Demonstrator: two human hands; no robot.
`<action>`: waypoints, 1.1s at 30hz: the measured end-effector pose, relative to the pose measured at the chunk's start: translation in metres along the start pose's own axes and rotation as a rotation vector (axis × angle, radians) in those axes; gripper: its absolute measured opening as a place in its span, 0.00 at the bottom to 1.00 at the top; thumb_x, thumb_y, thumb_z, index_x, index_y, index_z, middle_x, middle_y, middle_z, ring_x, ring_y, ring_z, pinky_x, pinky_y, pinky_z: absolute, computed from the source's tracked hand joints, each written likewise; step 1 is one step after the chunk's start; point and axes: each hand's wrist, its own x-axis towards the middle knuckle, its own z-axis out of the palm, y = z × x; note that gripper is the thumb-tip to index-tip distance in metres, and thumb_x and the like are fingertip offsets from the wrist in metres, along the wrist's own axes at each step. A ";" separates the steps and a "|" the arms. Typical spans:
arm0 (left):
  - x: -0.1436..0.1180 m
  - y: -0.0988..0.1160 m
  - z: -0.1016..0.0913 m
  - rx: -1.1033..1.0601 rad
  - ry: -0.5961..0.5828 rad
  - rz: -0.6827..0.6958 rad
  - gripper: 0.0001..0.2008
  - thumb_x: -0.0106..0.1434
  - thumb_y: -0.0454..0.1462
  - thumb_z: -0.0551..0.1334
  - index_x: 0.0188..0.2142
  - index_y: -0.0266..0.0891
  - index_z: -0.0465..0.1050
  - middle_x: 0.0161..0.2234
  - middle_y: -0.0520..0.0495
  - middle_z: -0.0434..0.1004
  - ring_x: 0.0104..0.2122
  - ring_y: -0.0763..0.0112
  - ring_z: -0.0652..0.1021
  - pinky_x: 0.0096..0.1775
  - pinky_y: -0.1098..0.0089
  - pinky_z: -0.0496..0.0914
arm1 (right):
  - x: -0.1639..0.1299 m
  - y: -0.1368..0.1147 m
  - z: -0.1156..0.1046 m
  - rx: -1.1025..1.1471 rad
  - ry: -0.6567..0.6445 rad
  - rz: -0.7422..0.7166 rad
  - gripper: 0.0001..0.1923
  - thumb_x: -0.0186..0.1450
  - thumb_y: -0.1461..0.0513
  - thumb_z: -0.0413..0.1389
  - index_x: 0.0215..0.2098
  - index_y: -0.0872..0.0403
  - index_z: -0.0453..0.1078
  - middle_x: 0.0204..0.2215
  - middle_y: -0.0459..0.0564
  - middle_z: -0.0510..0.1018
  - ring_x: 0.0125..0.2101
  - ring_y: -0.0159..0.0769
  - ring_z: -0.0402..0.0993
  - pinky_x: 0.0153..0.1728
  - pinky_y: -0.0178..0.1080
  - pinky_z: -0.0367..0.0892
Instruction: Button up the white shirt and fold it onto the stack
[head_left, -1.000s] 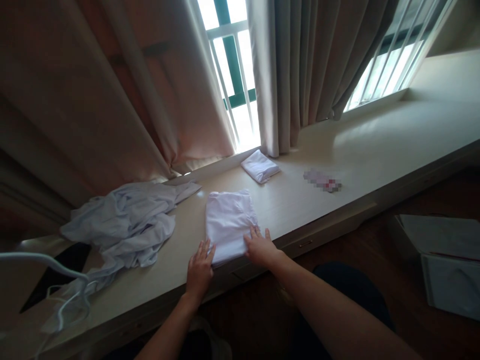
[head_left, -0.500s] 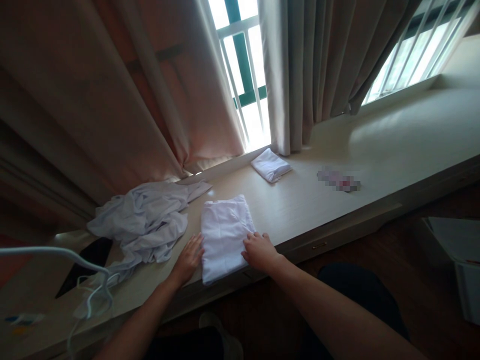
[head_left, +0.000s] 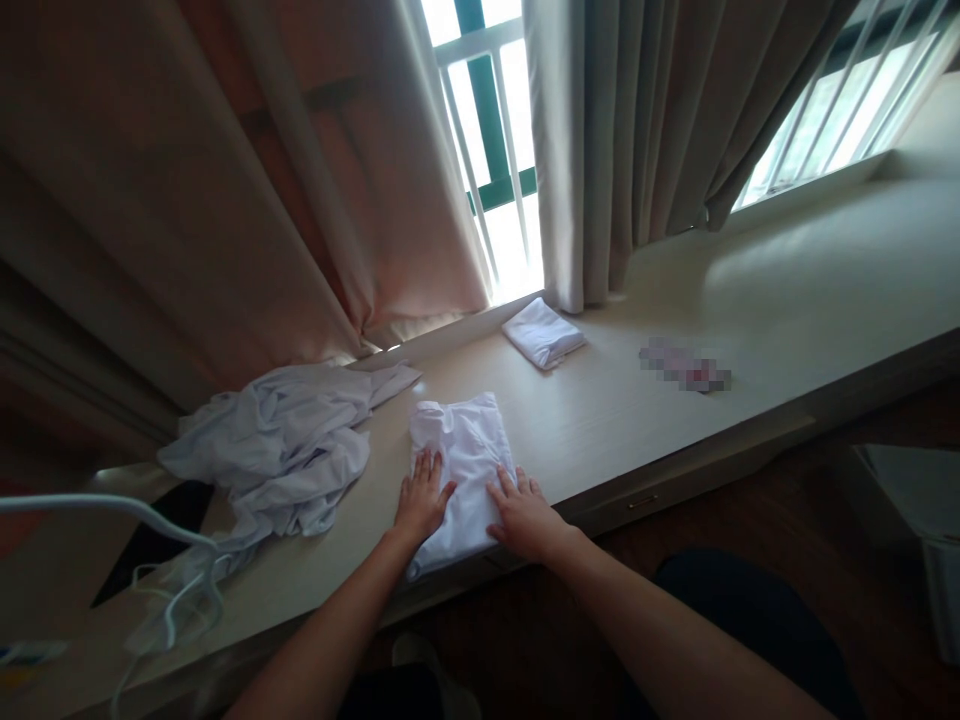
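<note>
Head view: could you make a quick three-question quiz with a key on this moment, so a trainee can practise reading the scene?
1. What do the left hand and right hand both rest on?
A. a curtain
B. a folded white cloth
C. a cable

2. True or false: the crumpled white cloth lies to the left of both hands.

3. How many folded white cloths show on the ledge?

Key: 1. B. 2. True. 3. Two: one under the hands, and a smaller folded cloth near the window.
</note>
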 end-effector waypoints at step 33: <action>0.110 -0.034 -0.009 0.057 0.056 -0.032 0.38 0.72 0.54 0.41 0.73 0.34 0.37 0.74 0.40 0.34 0.73 0.53 0.41 0.69 0.48 0.48 | 0.010 -0.022 -0.004 -0.028 0.117 -0.033 0.36 0.68 0.58 0.52 0.71 0.64 0.53 0.72 0.69 0.39 0.72 0.59 0.32 0.69 0.60 0.38</action>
